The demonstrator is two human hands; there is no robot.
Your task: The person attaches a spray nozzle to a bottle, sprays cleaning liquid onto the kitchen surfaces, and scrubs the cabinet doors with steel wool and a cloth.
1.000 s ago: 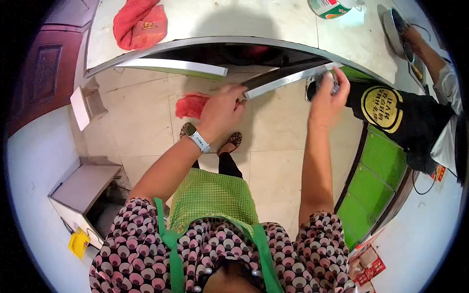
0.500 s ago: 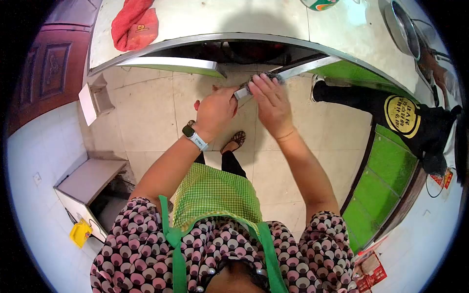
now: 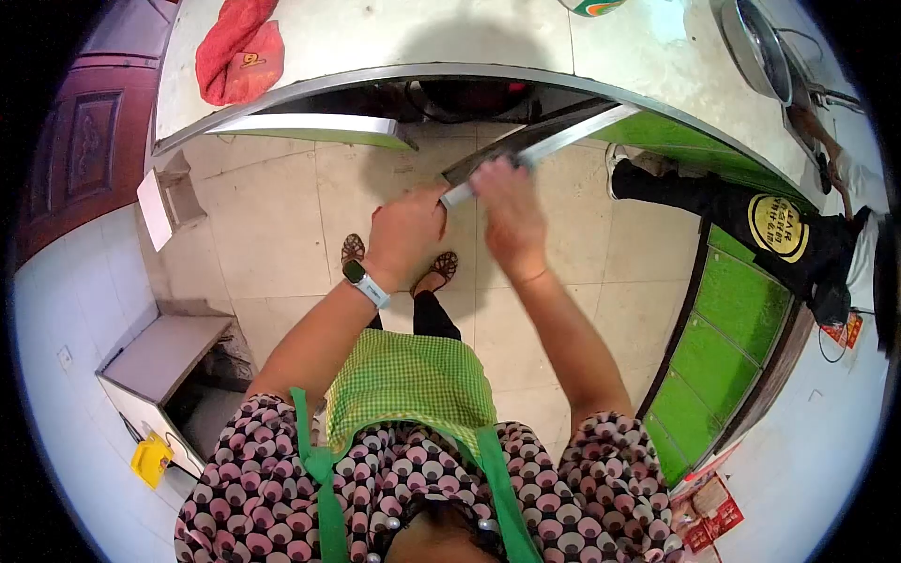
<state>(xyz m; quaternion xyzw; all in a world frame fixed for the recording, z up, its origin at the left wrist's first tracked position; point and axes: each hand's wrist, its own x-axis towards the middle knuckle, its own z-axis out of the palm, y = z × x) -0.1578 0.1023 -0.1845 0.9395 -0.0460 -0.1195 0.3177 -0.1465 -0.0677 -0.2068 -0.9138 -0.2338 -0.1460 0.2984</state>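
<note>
My left hand (image 3: 405,231), with a watch on its wrist, is closed around the near end of an open cabinet door (image 3: 577,134) with a silvery edge. Close beside it, my right hand (image 3: 511,211) is over that edge, its fingers smeared by motion. A dark scouring pad (image 3: 519,162) shows just past its fingertips, pressed between the hand and the door's edge. A bit of red shows by my left fingers; most of it is hidden.
A second cabinet door (image 3: 310,128) stands open at the left. On the countertop (image 3: 375,38) are a red cloth (image 3: 242,61), part of a tub (image 3: 593,6) and a metal pan (image 3: 758,52). Another person in black trousers (image 3: 704,194) is at the right. A low cabinet (image 3: 164,357) stands lower left.
My right hand has moved left along the door's edge with the pad, towards my left hand. The red cloth hanging beneath my left hand is now mostly out of sight.
</note>
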